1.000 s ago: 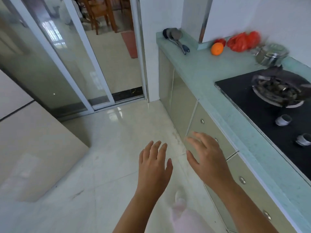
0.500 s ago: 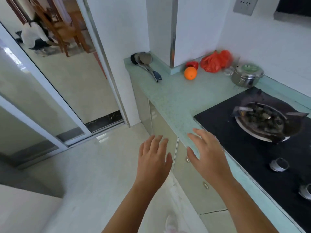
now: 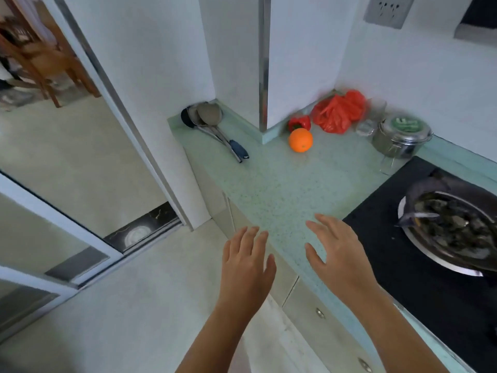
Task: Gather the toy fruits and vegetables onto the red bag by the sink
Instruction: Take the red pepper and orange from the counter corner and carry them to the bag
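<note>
A toy orange (image 3: 300, 140) sits on the pale green counter (image 3: 282, 189) near the back corner. Just behind it a red toy pepper (image 3: 299, 122) leans against the wall base. To their right lies a crumpled red bag (image 3: 338, 111). My left hand (image 3: 247, 262) hovers open over the counter's front edge, fingers spread, holding nothing. My right hand (image 3: 338, 254) is open above the counter, next to the black stove, also empty. Both hands are well short of the fruit.
Metal ladles with a dark handle (image 3: 215, 125) lie at the counter's far left. A steel lidded pot (image 3: 402, 135) and a glass jar (image 3: 367, 125) stand right of the bag. A black gas stove (image 3: 419, 265) with a burner fills the right side. A glass sliding door (image 3: 67, 184) is at left.
My view has swung up and toward the counter corner, so the orange, pepper and red bag are nearer. Both hands stay open and have come over the counter edge.
</note>
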Motion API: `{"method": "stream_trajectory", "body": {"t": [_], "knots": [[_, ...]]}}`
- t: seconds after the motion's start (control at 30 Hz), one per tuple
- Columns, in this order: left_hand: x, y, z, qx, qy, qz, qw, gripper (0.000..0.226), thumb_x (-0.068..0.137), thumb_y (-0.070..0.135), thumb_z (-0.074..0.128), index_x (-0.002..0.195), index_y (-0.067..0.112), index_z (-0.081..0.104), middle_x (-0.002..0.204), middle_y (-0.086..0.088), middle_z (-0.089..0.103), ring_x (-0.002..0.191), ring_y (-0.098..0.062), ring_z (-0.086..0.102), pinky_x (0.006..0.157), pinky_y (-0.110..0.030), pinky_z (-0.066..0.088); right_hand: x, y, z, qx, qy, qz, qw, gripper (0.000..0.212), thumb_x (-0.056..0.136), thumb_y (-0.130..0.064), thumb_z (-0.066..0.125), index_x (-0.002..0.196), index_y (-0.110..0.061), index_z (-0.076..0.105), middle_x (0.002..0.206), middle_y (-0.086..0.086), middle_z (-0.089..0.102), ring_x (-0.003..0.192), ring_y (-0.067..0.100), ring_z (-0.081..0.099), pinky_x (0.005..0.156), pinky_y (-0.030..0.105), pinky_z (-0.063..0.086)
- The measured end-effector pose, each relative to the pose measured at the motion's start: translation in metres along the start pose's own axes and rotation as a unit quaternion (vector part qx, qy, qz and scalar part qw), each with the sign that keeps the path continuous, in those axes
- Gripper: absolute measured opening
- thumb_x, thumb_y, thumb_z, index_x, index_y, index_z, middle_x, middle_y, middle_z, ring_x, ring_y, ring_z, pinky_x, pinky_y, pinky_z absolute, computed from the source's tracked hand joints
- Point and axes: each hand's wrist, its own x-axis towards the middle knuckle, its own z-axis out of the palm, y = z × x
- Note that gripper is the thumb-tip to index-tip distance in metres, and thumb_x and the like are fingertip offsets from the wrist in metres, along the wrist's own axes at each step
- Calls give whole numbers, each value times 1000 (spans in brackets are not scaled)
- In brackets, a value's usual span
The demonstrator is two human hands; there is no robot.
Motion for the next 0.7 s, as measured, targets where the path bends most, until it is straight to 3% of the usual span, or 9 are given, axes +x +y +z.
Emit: {"method": "stream_trajectory", "body": {"t": [0.33,0.7], "knots": [[139,-122,4,-49,11,77,996,39,84,27,44,115,6,57,116,-13,61,114,-33,52,94,-42,40,126,-40,52,-29,50,94,994,38,76,-11,70,113,-6,60,119,15,59,110,36,53,91,51,42],[234,-131,63,-94,-43,131,986,41,82,27,43,114,6,57,114,-13,62,111,-32,55,90,-45,45,201,-7,81,-46,61,153,985,40,74,-13,72,113,-6,61,118,15,59,109,36,54,91,50,42]]}}
